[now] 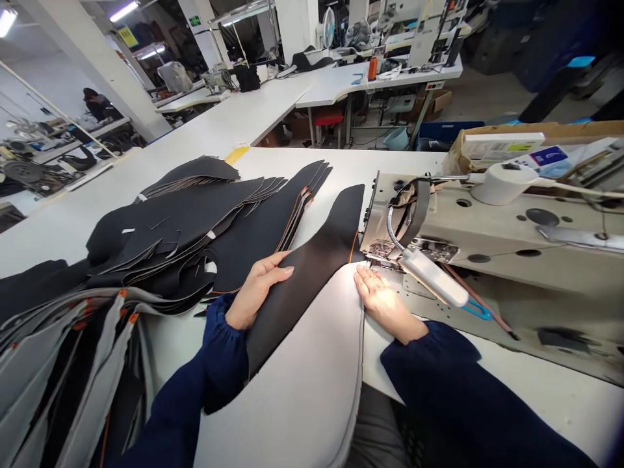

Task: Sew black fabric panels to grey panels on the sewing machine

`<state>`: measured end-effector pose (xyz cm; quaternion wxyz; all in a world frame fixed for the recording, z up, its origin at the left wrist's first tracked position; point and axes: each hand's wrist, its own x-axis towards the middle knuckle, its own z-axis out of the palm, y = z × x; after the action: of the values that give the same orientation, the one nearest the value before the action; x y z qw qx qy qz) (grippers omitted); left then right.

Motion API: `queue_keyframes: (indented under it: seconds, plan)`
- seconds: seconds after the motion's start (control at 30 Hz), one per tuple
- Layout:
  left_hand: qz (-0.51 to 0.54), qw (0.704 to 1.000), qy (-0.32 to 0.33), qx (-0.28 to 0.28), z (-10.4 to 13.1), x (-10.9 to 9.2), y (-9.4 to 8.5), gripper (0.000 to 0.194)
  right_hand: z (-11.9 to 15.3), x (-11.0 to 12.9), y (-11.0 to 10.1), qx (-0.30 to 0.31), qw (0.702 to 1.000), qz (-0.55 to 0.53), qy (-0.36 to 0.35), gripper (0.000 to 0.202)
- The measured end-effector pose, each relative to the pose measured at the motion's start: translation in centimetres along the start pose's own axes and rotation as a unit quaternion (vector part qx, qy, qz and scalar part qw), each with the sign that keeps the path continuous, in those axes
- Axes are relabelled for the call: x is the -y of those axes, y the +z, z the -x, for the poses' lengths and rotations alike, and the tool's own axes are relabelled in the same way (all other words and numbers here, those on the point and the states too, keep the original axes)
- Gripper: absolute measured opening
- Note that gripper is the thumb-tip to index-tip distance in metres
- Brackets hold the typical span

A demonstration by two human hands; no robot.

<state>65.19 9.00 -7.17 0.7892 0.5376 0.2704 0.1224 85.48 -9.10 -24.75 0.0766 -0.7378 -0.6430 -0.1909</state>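
My left hand (260, 286) grips the left edge of a black fabric panel (316, 253), thumb on top and fingers underneath. Orange stitching shows on the panel close to the sewing machine (487, 227). Below it lies a light grey fabric panel (302, 364), whose top corner reaches the needle area. My right hand (383, 299) rests flat with fingers stretched out at that corner, just in front of the presser foot. A small lamp (433, 276) lights the spot. The needle itself is too small to make out.
Stacks of black fabric pieces (185, 214) cover the table to the left. Grey-backed pieces with orange marks (97, 364) hang over its front edge. A cardboard box (560, 140) stands behind the machine. Further back are worktables (331, 84) and a seated person (100, 107).
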Motion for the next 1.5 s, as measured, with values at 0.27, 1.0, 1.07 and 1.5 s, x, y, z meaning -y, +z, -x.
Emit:
queue_keyframes:
  seconds: [0.27, 1.0, 1.07, 1.5]
  plan:
    - [-0.015, 1.000, -0.006, -0.024, -0.6, 0.5, -0.3, 0.059, 0.1, -0.5, -0.7, 0.007, 1.000, -0.012, 0.003, 0.044]
    - [-0.157, 0.987, 0.003, 0.019, 1.0, 2.9, -3.9, 0.070, 0.4, 2.1, -2.5, 0.026, 0.999, 0.034, -0.013, 0.039]
    - [-0.189, 0.979, -0.006, 0.075, 1.5, 4.0, -4.4, 0.077, 1.4, 3.8, -3.7, 0.026, 0.997, 0.047, -0.048, 0.040]
    - [-0.268, 0.960, -0.066, 0.041, 1.0, 4.5, -3.2, 0.087, 4.0, 9.2, -6.9, 0.017, 0.993, 0.067, -0.096, 0.057]
